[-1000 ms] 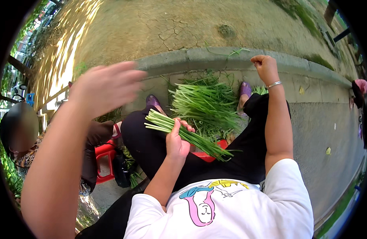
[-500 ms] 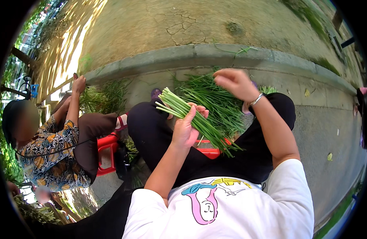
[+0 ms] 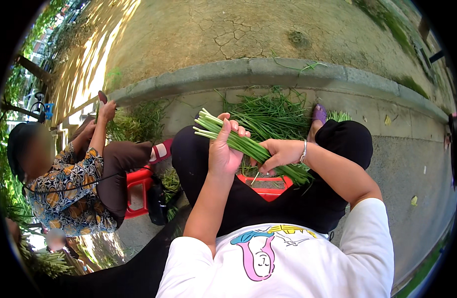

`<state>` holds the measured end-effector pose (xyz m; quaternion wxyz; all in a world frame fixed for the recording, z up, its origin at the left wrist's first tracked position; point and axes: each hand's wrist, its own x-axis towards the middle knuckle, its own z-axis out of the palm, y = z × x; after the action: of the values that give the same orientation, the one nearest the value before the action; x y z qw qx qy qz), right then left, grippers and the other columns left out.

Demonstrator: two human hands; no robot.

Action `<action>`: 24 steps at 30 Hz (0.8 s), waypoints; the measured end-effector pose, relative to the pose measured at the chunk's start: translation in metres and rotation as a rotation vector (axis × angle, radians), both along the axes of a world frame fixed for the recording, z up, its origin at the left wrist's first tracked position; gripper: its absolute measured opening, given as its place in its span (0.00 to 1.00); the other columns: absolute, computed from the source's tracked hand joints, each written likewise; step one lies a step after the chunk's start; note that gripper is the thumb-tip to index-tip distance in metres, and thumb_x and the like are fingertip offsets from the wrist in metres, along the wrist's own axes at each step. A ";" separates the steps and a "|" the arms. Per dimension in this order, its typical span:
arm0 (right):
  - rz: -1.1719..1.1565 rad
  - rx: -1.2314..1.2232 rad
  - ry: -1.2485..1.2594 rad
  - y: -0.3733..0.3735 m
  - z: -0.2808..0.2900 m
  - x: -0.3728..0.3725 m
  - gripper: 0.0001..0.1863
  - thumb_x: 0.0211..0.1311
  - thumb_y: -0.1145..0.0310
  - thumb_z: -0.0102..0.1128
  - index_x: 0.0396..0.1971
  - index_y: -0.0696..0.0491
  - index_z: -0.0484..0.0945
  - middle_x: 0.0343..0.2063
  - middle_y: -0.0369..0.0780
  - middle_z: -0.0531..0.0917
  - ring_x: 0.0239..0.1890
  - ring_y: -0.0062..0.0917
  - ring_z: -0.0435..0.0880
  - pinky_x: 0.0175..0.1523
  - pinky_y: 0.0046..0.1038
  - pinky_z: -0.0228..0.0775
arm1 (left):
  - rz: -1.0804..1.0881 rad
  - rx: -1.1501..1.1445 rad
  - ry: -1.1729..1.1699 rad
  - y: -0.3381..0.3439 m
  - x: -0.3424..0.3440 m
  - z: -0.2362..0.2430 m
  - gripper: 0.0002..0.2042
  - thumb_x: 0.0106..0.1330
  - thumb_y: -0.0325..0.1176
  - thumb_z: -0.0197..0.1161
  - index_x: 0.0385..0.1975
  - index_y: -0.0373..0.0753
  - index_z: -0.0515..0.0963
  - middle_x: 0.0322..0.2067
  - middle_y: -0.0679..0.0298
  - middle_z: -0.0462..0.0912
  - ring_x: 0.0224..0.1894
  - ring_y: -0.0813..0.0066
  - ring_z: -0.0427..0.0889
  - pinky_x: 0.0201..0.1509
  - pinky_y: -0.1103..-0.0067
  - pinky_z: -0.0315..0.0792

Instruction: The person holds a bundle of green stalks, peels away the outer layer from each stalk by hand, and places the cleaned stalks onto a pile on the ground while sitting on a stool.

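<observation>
Above the black pants [image 3: 253, 211], the left hand [image 3: 224, 153] grips some green stalks [image 3: 247, 146]. The right hand [image 3: 282, 152] holds them too.

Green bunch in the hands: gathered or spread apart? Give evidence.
Gathered: the green bunch shows stalks mostly close together, the left hand and right hand holding it.

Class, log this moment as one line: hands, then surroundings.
left hand: holding green stalk bundle near pale ends | right hand: touching its darker part | loose green heap: on paving | purple shoe: right of heap
</observation>
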<state>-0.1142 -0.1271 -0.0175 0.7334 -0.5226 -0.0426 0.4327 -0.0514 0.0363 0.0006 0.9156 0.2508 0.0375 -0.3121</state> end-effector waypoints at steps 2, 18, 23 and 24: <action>-0.078 -0.162 -0.526 0.003 0.000 -0.001 0.24 0.47 0.69 0.66 0.42 0.58 0.65 0.26 0.37 0.77 0.24 0.18 0.77 0.29 0.20 0.71 | 0.009 0.007 -0.002 -0.005 -0.002 0.002 0.09 0.63 0.34 0.53 0.41 0.43 0.68 0.24 0.68 0.67 0.27 0.76 0.68 0.39 0.74 0.67; -0.242 -0.073 -0.205 0.004 0.016 -0.009 0.14 0.57 0.66 0.57 0.37 0.57 0.66 0.21 0.33 0.73 0.17 0.14 0.72 0.23 0.17 0.66 | 0.294 0.182 -0.214 -0.010 0.021 0.008 0.16 0.64 0.40 0.51 0.51 0.46 0.63 0.46 0.58 0.71 0.40 0.71 0.75 0.44 0.75 0.72; -0.199 0.015 -0.123 0.001 0.020 -0.011 0.13 0.56 0.67 0.57 0.36 0.57 0.66 0.23 0.33 0.73 0.19 0.14 0.71 0.25 0.18 0.66 | 0.162 0.144 -0.304 -0.015 0.018 0.021 0.18 0.65 0.43 0.50 0.52 0.45 0.62 0.46 0.58 0.71 0.43 0.70 0.74 0.47 0.74 0.71; -0.206 0.001 -0.107 -0.003 0.017 -0.012 0.13 0.57 0.67 0.57 0.36 0.57 0.66 0.24 0.32 0.73 0.19 0.14 0.71 0.25 0.18 0.66 | 0.162 0.118 -0.299 -0.023 0.014 0.020 0.19 0.65 0.43 0.50 0.53 0.45 0.61 0.45 0.57 0.71 0.45 0.69 0.73 0.48 0.74 0.70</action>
<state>-0.1265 -0.1306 -0.0006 0.7711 -0.5460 -0.0279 0.3264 -0.0370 0.0130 0.0204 0.9168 0.3438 -0.0610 -0.1938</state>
